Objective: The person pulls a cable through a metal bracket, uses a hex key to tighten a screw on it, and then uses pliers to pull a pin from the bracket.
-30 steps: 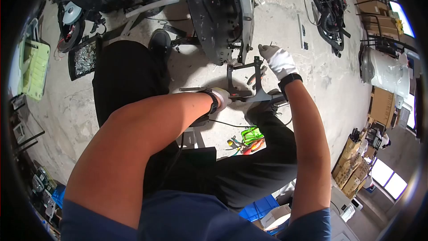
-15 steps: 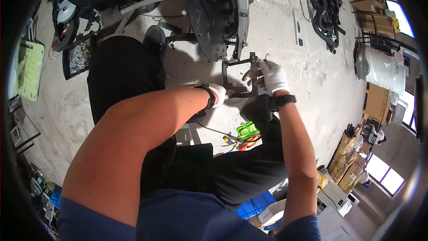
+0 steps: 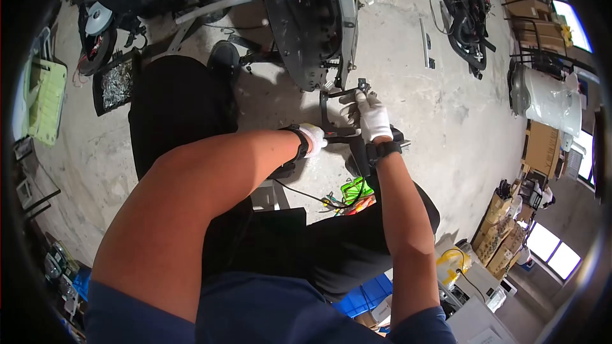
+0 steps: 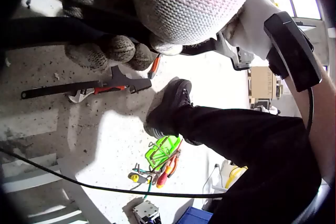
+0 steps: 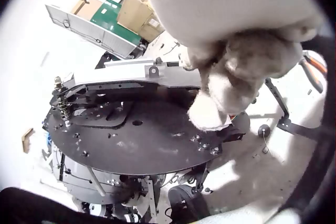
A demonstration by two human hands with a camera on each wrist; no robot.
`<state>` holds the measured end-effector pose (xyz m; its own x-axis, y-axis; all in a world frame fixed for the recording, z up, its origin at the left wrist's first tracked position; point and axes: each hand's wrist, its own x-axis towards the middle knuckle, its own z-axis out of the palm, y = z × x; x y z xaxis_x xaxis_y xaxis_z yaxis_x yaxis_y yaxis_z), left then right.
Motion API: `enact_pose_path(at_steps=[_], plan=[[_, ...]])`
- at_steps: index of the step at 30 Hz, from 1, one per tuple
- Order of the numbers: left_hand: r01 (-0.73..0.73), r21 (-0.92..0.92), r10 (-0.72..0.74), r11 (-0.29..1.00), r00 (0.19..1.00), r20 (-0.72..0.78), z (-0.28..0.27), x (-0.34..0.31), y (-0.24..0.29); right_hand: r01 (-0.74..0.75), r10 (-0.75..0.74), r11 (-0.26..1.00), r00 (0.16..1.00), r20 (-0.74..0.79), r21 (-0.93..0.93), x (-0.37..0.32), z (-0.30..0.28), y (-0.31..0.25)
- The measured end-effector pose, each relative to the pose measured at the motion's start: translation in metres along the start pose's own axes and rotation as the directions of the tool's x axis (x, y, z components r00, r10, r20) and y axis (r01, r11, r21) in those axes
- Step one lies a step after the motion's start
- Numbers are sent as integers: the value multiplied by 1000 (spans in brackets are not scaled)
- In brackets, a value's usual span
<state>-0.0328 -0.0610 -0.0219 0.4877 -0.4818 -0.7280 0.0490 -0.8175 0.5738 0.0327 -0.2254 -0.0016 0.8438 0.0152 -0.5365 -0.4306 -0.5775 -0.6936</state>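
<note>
My gloved left hand grips a black metal frame by its near bar, fingers curled under the bar in the left wrist view. The gloved right hand lies at the frame's right-hand arm. In the right wrist view its fingers are curled close together; I cannot tell what they hold. Beyond the frame stands the black side plate of a partly stripped vehicle. Below the left hand, a black flat bar lies across a red-handled adjustable wrench on the floor.
Orange-handled pliers lie on the floor by the frame. A green tool holder sits by the bent knee. A tray of small hardware is at the left, a black wiring bundle at the upper right. A black cable crosses below.
My right hand has come in from beyond the frame's right side to its right-hand arm. A thin bent rod that showed at its fingers earlier is hidden now. The left hand keeps its grip.
</note>
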Motion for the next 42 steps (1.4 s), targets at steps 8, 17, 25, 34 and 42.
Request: enact_pose_path(at_steps=[8,17,25,34,42], plan=[[2,-10,-2,1000,1000,8,1,2,0,-45,45,997,999,-6,61,3,-1,8],[3,1,-3,1000,1000,-1,3,4,0,-39,38,999,999,-20,-24,0,-2,-1],[51,-45,-52,998,999,-13,-5,-6,7,-72,72,995,997,-2,63,0,3,-14],[-9,-25,8,1000,999,-52,4,8,1,-95,90,994,993,-79,-56,-11,-9,-31],[-5,20,6,1000,998,-56,13,18,-3,-174,173,976,985,-23,-133,-15,-5,-71]])
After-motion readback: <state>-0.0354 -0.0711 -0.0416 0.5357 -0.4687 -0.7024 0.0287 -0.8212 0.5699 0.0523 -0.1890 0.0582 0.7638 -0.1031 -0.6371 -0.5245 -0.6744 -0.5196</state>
